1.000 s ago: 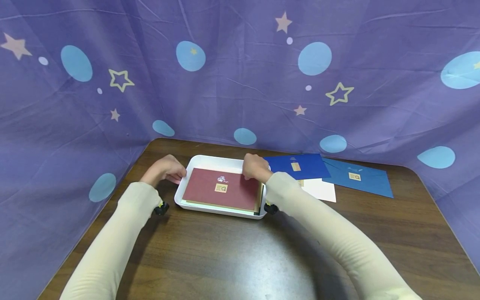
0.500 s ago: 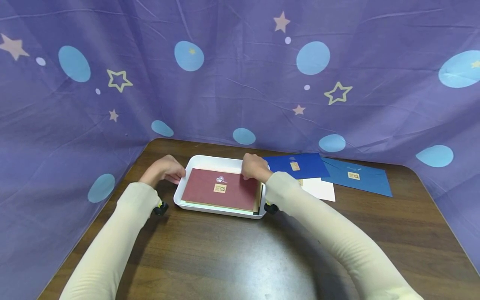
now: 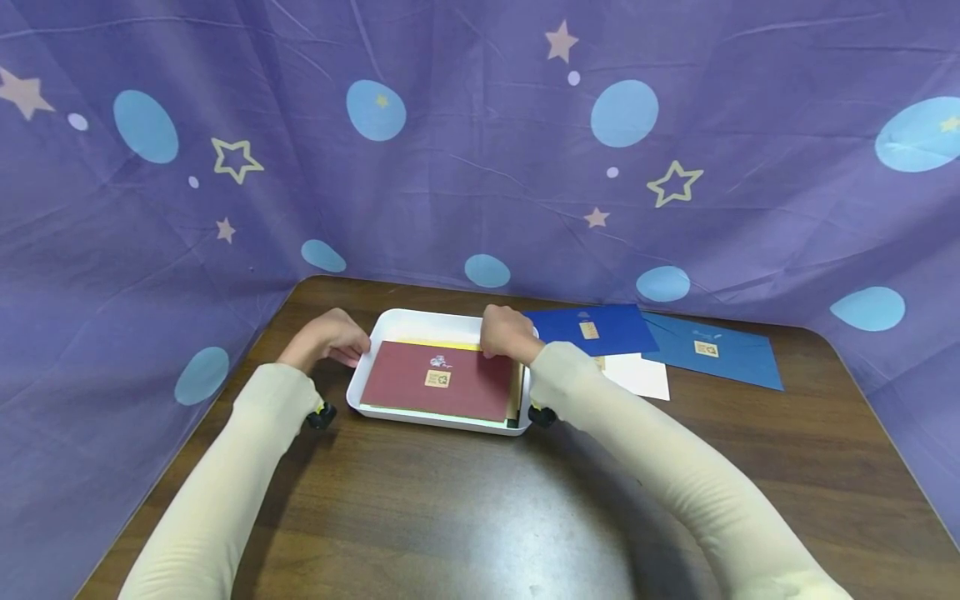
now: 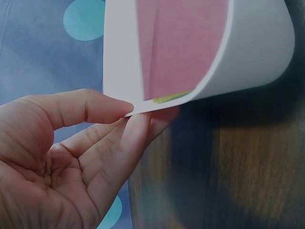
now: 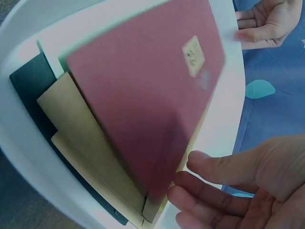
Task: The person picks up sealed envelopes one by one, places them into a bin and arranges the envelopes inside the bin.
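a yellow envelope edge [image 3: 431, 342] now shows along the far side of the maroon envelope [image 3: 450, 402], where a pale strip showed a second ago; the stack in the white tray [image 3: 408, 320], center of the frame, seems to be getting shifted. the left hand [image 3: 333, 335] pinches the tray's rim; the right hand [image 3: 507, 332] has fingertips at the stack's far edge, but whether they grip it i cannot tell. the tray sits on a brown wood-grain table [image 3: 420, 500], before a purple star-patterned curtain [image 3: 480, 167].
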Demonstrator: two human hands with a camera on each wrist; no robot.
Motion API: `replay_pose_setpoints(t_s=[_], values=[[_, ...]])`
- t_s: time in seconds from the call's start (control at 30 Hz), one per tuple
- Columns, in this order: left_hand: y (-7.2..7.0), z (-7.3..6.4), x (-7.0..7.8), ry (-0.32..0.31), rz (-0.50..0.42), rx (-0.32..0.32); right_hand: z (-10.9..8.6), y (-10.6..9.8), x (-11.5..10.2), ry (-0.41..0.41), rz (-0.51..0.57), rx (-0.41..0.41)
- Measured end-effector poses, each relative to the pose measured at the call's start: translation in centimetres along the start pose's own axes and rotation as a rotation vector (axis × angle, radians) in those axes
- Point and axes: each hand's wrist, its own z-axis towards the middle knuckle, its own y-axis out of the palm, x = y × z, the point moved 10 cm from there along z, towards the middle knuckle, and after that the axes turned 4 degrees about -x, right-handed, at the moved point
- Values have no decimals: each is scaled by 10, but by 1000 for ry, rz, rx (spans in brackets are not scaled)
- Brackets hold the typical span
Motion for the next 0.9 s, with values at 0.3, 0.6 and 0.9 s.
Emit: replay_pose_setpoints(t_s=[0.3, 0.6, 0.9], values=[[1, -2, 2, -4, -7, -12, -3, -8, -4, -24, -29, 14], [0, -1, -1, -11, -13, -8, -14, -23, -6, -74, -6, -17], [1, -1, -1, -1, -19, -10, -33, -50, 11, -147, 9, -32]])
